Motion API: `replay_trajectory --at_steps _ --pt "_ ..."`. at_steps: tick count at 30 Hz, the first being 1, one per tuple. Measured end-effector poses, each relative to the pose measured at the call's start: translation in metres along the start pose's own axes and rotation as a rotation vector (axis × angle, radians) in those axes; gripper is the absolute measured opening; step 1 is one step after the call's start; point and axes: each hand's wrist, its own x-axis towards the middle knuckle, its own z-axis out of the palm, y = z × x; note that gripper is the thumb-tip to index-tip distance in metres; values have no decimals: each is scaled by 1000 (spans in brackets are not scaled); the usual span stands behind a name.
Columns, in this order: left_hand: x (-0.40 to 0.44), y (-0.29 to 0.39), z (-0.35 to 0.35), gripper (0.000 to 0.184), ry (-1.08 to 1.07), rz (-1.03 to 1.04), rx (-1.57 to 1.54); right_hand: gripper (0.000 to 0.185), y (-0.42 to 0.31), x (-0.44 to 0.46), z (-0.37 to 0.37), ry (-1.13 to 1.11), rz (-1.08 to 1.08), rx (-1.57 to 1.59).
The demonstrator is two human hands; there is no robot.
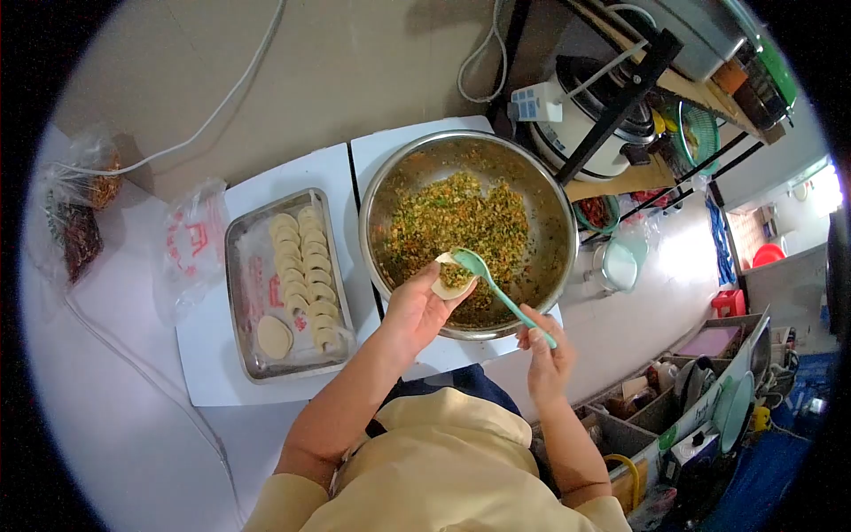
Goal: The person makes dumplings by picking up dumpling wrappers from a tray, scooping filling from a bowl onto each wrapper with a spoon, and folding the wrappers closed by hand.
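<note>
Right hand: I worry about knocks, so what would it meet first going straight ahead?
Probably the steel bowl, on its nearest side; depth is unclear, so the right hand might pass above it.

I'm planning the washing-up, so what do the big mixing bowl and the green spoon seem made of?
The mixing bowl looks like polished metal, probably stainless steel: its silvery rim catches highlights. The green spoon is likely smooth plastic, given its even, opaque colour, though coated metal can't be ruled out.
</note>
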Motion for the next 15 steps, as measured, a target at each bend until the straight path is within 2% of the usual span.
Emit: replay_trajectory --at_steps 1,9,11,13,14,15 --pt "-1 1 1 36 -3 -29 -27 30 0 3 -1 54 54 199" --pt "-10 8 1 39 -165 -110 81 27 9 23 -29 270 90 472" --pt "-11 10 0 39 -207 -133 134 26 6 30 -36 276 123 458" --pt "-14 12 1 39 -149 -112 302 26 11 34 -38 339 79 217" --pt "-14 12 1 39 -149 -111 302 19 11 33 -39 285 94 72" --pt "-13 13 0 39 -150 -115 271 19 10 33 -37 285 93 73"
